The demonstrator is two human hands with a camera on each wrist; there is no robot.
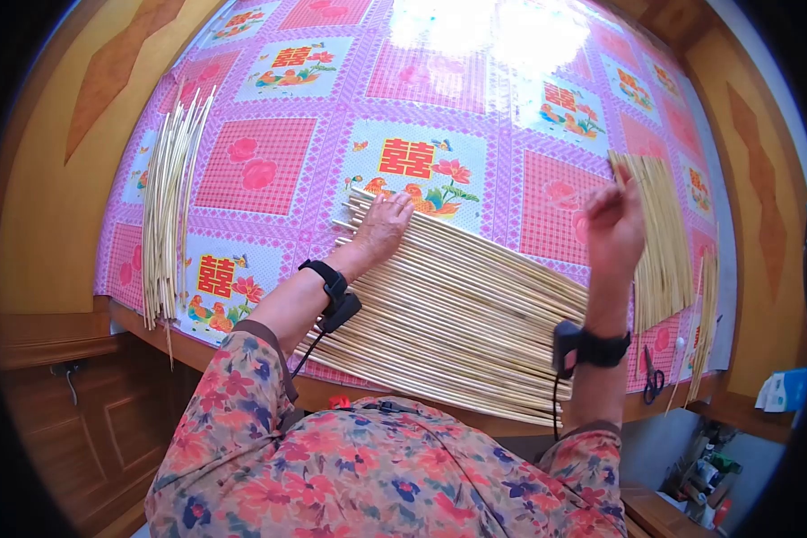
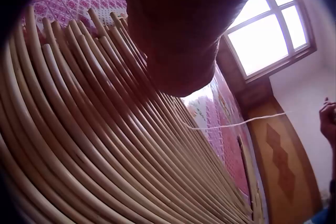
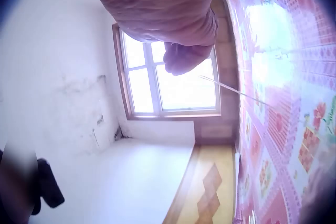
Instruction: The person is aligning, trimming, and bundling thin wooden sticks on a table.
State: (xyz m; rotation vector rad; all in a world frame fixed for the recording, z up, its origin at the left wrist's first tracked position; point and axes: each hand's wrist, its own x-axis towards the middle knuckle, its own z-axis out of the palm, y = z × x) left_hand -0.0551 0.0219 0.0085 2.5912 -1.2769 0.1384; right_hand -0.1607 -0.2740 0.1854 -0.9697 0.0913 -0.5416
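A mat-like row of thin pale straw-coloured sticks (image 1: 457,305) lies side by side at the table's near edge. My left hand (image 1: 386,226) rests on its far left corner, fingers over the outermost sticks. From the far side of the row a thin white string (image 2: 231,124) stretches toward my right hand (image 1: 617,220). That hand is raised above the table, right of the row, with curled fingers pinching the string (image 3: 231,88). Its fingertips are partly hidden behind the palm in the right wrist view.
Loose sticks (image 1: 172,206) lie in a bundle at the left. Another bundle (image 1: 659,242) lies at the right, with a few sticks (image 1: 704,314) beside it. Scissors (image 1: 654,377) sit near the right front edge. A patterned pink cloth (image 1: 255,166) covers the table.
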